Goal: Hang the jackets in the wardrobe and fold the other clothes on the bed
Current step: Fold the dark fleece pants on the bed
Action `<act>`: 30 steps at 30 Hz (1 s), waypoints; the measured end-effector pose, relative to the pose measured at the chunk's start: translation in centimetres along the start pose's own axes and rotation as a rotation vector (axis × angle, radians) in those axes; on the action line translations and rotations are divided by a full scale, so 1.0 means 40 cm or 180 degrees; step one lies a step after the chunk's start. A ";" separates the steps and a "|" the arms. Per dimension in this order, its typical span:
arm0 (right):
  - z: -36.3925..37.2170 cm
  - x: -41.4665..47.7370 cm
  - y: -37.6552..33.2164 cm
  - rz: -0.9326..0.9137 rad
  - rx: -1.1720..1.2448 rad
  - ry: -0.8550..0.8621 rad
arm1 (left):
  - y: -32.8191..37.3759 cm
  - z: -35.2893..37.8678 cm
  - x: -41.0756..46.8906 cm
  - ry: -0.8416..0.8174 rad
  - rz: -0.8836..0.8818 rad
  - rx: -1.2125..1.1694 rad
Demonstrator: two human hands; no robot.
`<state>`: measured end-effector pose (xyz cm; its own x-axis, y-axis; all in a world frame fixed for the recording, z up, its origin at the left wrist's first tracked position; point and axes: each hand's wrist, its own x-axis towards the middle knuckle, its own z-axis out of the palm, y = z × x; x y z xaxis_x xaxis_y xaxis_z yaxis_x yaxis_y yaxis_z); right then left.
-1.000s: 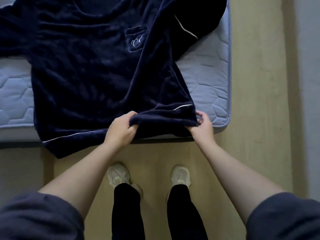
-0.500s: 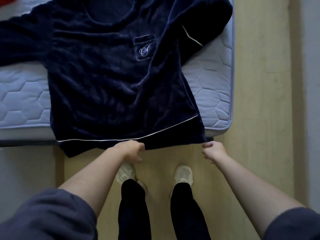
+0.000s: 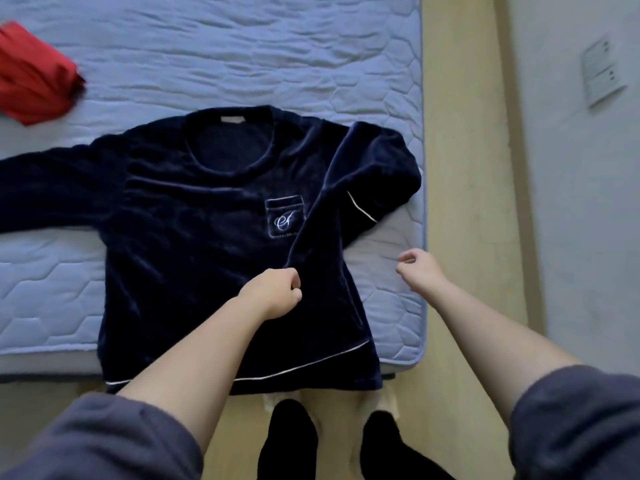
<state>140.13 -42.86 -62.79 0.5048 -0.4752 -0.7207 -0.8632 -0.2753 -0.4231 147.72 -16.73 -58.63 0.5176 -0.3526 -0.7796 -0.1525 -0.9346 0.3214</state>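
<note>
A navy velvet top (image 3: 194, 237) with white piping and a chest pocket lies front up on the blue quilted bed (image 3: 242, 57). Its hem hangs over the near edge. One sleeve stretches out to the left, and the other is bent back on itself near the bed's right edge. My left hand (image 3: 273, 292) rests on the top's lower right part with curled fingers, pinching the cloth where a long crease runs up toward the shoulder. My right hand (image 3: 419, 268) hovers over bare mattress just right of the top, loosely curled and holding nothing.
A red garment (image 3: 31, 84) lies at the bed's far left. Wooden floor (image 3: 467, 168) runs along the bed's right side up to a wall with a socket plate (image 3: 602, 72). My feet stand at the near edge.
Both hands let go of the hem, which now hangs flat, and moved up. My left hand now sits on the top's body, my right beside it. My view tilted up the bed.
</note>
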 end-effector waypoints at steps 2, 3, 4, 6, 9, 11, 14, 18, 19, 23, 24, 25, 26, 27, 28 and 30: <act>-0.040 0.064 -0.072 -0.0029 0.0185 0.0133 | 0.034 -0.049 0.050 0.0074 0.0022 -0.0080; -0.060 0.097 -0.100 0.0064 0.0300 0.0191 | 0.055 -0.068 0.077 0.0100 0.0029 -0.0132; -0.077 0.133 -0.120 0.0189 0.0404 0.0236 | 0.077 -0.081 0.107 0.0136 0.0036 -0.0185; -0.097 0.216 -0.151 0.0434 0.0583 0.0214 | 0.121 -0.098 0.180 0.0267 0.0013 -0.0387; -0.089 0.341 -0.179 0.0492 0.0834 0.0117 | 0.187 -0.100 0.300 0.0715 -0.0097 -0.0823; -0.086 0.404 -0.195 0.0239 0.0735 0.0321 | 0.237 -0.092 0.380 0.0951 -0.0249 -0.0991; -0.160 0.443 -0.198 -0.0226 0.0809 0.0690 | 0.339 -0.090 0.456 0.0730 -0.0698 -0.1084; -0.407 0.486 -0.172 -0.1003 0.0046 0.1017 | 0.499 -0.153 0.511 0.0906 -0.1177 -0.1147; -0.464 0.494 -0.163 -0.1304 -0.0437 0.1009 | 0.538 -0.181 0.527 0.1096 -0.1195 -0.1067; -0.554 0.509 -0.128 -0.2414 -0.1472 0.0358 | 0.646 -0.272 0.594 0.1426 -0.0737 -0.0813; -0.552 0.516 -0.119 -0.2493 -0.1560 0.0098 | 0.660 -0.286 0.618 0.1289 -0.0600 -0.0678; -0.544 0.525 -0.109 -0.2508 -0.1660 -0.0153 | 0.670 -0.295 0.642 0.1109 -0.0510 -0.0514; -0.532 0.537 -0.095 -0.2482 -0.1778 -0.0364 | 0.678 -0.300 0.664 0.0925 -0.0460 -0.0328; -0.518 0.554 -0.077 -0.2434 -0.1908 -0.0503 | 0.682 -0.300 0.687 0.0766 -0.0431 -0.0110; -0.503 0.571 -0.058 -0.2362 -0.2037 -0.0580 | 0.682 -0.296 0.706 0.0640 -0.0411 0.0146; -0.472 0.599 -0.027 -0.2159 -0.2257 -0.0678 | 0.672 -0.282 0.742 0.0490 -0.0346 0.0715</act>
<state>153.11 -69.75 -69.24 0.8207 0.1072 -0.5611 -0.1601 -0.8997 -0.4061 168.50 -51.77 -67.07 0.6601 -0.2545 -0.7068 -0.2628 -0.9597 0.1001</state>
